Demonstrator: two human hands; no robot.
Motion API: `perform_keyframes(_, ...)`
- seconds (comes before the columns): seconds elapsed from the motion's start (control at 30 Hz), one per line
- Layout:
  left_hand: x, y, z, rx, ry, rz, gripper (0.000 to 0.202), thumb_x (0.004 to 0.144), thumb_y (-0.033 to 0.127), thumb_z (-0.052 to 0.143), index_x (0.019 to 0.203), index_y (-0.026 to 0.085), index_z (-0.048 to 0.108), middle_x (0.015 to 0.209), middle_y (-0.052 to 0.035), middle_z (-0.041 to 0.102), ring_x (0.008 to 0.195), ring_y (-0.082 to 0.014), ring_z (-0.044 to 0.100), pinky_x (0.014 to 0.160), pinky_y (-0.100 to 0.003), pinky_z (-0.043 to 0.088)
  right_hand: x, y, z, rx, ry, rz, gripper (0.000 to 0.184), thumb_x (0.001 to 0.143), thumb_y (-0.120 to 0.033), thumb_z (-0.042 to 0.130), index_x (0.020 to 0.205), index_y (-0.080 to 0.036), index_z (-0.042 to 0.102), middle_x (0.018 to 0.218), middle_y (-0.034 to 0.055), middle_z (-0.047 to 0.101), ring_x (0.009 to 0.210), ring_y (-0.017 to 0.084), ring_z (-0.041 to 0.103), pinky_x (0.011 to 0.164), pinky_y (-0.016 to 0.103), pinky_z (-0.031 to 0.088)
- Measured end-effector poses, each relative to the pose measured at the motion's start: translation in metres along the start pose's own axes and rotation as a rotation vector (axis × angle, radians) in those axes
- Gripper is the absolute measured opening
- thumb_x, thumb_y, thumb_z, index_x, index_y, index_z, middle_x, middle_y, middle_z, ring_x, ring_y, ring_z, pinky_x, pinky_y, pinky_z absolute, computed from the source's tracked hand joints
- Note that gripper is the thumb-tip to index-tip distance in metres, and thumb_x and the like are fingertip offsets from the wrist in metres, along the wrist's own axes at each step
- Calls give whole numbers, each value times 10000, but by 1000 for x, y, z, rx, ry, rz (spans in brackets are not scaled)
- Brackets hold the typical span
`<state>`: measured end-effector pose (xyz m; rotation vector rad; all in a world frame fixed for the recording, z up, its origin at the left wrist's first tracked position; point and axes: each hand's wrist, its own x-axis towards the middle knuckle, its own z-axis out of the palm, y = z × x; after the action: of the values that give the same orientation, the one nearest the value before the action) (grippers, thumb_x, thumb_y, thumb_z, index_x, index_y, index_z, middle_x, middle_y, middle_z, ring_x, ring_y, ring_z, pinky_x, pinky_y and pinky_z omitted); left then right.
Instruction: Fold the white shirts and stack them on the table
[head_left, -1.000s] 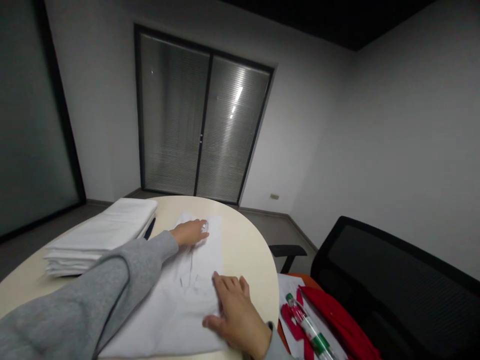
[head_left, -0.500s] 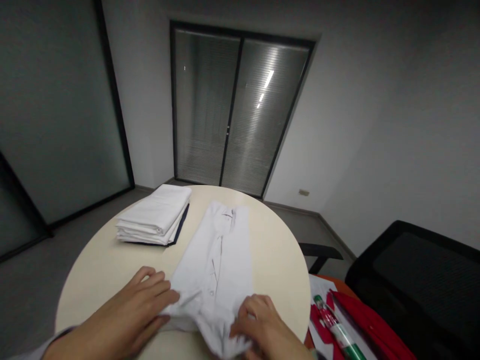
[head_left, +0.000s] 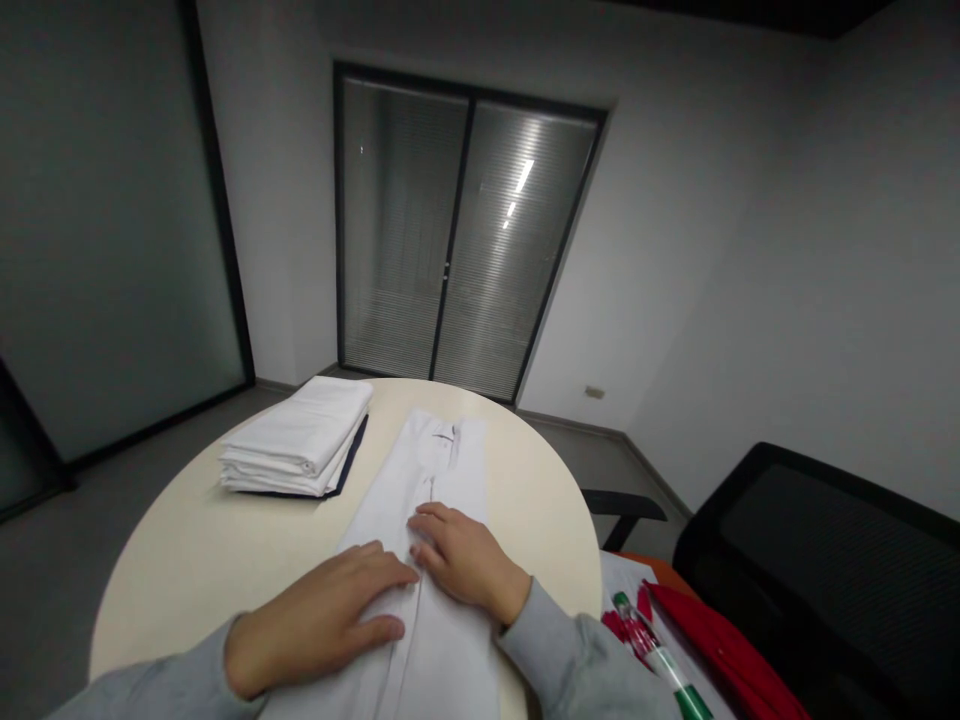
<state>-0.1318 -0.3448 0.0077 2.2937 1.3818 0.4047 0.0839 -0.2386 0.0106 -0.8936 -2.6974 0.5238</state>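
Note:
A white button-up shirt (head_left: 457, 640) lies lengthwise on the round table (head_left: 180, 560), its sides folded in and its collar at the far end. The button placket runs down its middle. My left hand (head_left: 330, 615) rests on the shirt's left part, fingers stretched toward the placket and thumb apart. My right hand (head_left: 465, 562) lies farther up on the shirt, fingers loosely extended across the placket. Neither hand grips the cloth. The shirt's near end runs out of view at the bottom.
A stack of folded white cloths (head_left: 300, 435), with a dark piece underneath, sits at the table's far left. To the right stand a black mesh chair (head_left: 817, 570) and an orange seat bearing red fabric (head_left: 720, 650), papers and a green-and-red wrapped roll (head_left: 660, 660).
My hands have let go of the bunched near end of the shirt, which now lies flatter. The right hand moved up and inward onto the placket; the left moved right onto the cloth.

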Motion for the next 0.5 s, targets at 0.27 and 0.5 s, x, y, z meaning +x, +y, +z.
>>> perform_keyframes(0.27,7,0,25,36,36,-50,369,925,293,661,1293,325,653,1388,-49,634,1290,-290,588,1148,-448,443,33,45,-7,-107,122,99,254,1023,-307,521,1163,-181,690,1108,83,706,1021,197,658,917,302,468)
perform_keyframes(0.5,4,-25,2,-58,219,-148,274,1048,393,444,1087,274,687,1058,-24,723,981,-195,687,952,-295,525,-23,113,-80,-124,182,319,306,1010,-299,466,1160,-179,704,971,65,742,868,184,674,822,295,491)
